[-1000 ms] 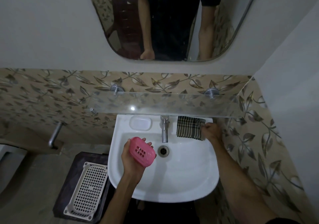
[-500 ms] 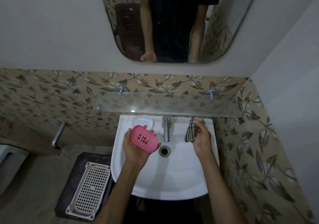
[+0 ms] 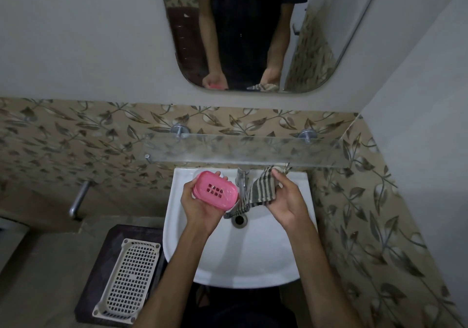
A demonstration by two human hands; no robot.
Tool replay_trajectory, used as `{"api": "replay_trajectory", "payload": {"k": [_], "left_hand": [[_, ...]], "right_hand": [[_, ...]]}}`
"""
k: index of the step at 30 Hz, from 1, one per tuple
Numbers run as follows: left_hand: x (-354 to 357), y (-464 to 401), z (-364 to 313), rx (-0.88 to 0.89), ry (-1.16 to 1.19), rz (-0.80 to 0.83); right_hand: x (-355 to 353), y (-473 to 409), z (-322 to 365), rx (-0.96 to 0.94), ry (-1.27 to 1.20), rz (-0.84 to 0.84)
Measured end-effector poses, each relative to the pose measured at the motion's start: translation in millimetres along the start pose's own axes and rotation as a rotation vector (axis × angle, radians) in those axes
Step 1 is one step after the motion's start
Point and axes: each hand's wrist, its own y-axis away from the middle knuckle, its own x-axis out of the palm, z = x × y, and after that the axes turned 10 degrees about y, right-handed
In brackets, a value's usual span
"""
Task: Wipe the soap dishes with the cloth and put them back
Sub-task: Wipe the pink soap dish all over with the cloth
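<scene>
Above the white ceramic basin (image 3: pixel 238 259): pink oval plastic soap dish (image 3: pixel 215 191), slotted face up, long axis running from upper left to lower right, clasped in left hand (image 3: pixel 202 206); striped grey-and-cream cloth (image 3: pixel 255 191) pinched by right hand (image 3: pixel 288 198), hanging toward the drain.

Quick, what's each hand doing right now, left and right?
Left hand: closed around the pink soap dish.
Right hand: closed on the striped cloth.
</scene>
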Motion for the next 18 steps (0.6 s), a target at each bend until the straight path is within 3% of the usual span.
{"api": "replay_trajectory", "payload": {"k": [3, 9, 14, 18], "left_hand": [[1, 1, -3, 0.017, 0.018, 0.030], [0, 1, -15, -0.018, 0.093, 0.119], [9, 2, -22, -0.025, 0.066, 0.216], [21, 2, -25, -0.013, 0.039, 0.251]], "right_hand": [[10, 5, -4, 0.015, 0.037, 0.034], [27, 2, -12, 0.120, -0.070, -0.130], [44, 3, -19, 0.152, -0.117, -0.080], [50, 8, -28, 0.082, 0.086, -0.084]]}}
